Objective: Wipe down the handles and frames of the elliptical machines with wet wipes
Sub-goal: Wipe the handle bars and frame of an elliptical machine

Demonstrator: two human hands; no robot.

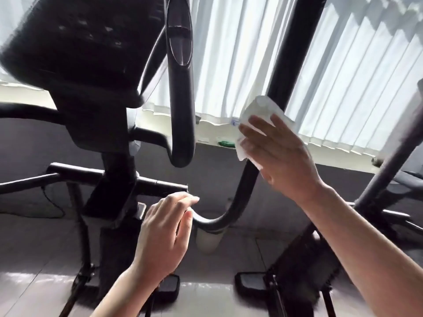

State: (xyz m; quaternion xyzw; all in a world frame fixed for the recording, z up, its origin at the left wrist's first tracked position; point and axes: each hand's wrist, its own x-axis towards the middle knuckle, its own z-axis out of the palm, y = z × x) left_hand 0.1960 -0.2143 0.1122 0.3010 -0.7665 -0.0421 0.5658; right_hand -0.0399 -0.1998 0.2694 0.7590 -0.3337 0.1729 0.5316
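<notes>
A black elliptical machine fills the view, its console (75, 42) at the upper left. A long black curved handle bar (295, 53) rises at the right and bends low toward the centre. My right hand (277, 154) presses a white wet wipe (258, 113) against this bar at mid height, fingers mostly straight over the wipe. Lower down, my left hand (164, 234) hovers beside the bend of the bar, fingers relaxed, holding nothing. A shorter looped handle (180, 110) hangs in the middle.
White vertical blinds (343, 76) cover the window behind, above a sill (229, 143) with a small green object. Black pedals (249, 282) and frame bars stand on the tiled floor. Another machine's bar (389, 170) slants at the right.
</notes>
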